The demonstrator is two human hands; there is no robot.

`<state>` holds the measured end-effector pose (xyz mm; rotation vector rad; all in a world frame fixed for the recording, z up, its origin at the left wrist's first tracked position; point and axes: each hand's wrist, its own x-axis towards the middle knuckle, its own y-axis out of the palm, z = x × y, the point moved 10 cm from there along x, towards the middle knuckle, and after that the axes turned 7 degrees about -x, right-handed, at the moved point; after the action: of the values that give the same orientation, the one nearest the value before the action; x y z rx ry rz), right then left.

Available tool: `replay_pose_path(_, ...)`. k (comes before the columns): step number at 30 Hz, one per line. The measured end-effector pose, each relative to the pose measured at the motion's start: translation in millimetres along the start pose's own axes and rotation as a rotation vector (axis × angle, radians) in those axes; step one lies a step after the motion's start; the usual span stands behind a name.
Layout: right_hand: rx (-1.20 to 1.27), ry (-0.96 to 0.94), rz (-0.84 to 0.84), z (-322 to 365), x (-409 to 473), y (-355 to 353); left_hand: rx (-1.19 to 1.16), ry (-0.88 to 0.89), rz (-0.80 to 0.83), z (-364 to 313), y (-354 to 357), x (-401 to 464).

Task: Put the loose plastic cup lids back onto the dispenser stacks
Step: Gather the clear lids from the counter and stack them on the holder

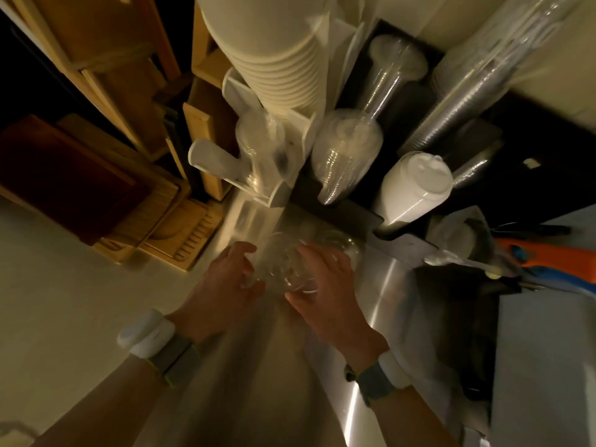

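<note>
— Dispenser status?
— Tall white stack of paper cups (274,59) and clear domed lid stacks (346,150) stand upright behind the steel counter (380,285).
— The hands?
— Left hand (225,279) and right hand (322,279) cup a blurred cluster of loose clear plastic lids (287,269); gathering step. Next: lift and align onto a stack.

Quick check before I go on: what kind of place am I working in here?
Most likely a cafe or drinks-counter service station. A tall stack of white paper cups, stacks of clear plastic lids in a dispenser, and a steel counter point to that. Both hands are gathering clear lids.
</note>
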<state>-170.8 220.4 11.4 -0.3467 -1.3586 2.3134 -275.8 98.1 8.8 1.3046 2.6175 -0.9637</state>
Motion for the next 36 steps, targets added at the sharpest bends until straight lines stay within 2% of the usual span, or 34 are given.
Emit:
replay_pose_path(5, 0.046, -0.038, -0.066, 9, -1, -44, -0.055, 0.104, -0.051, -35, -9, -6)
replay_pose_path(8, 0.111, -0.02, -0.174, 10, -6, -79, -0.034, 0.196, -0.124, -68, -10, -13)
replay_pose_path(11, 0.159, -0.032, -0.289, 6, -5, -115, -0.109, 0.314, -0.167, -109, -14, -10)
replay_pose_path(15, 0.2, -0.015, -0.323, -7, 6, -147, -0.149, 0.442, -0.219, -148, -18, -1)
replay_pose_path(20, 0.143, -0.104, -0.358, -2, 41, -183, -0.177, 0.372, -0.265, -162, -20, 29)
replay_pose_path(23, 0.148, -0.108, -0.306, -2, 69, -195, -0.195, 0.348, -0.339, -169, -25, 43)
replay_pose_path(27, 0.197, -0.088, -0.208, -2, 98, -189, -0.126, 0.344, -0.372, -177, -20, 51)
replay_pose_path(31, 0.223, -0.078, -0.161, -4, 124, -177, -0.088, 0.258, -0.497, -172, -21, 62)
replay_pose_path(36, 0.258, -0.033, -0.095, -16, 144, -156, -0.085, 0.195, -0.532, -164, -17, 72)
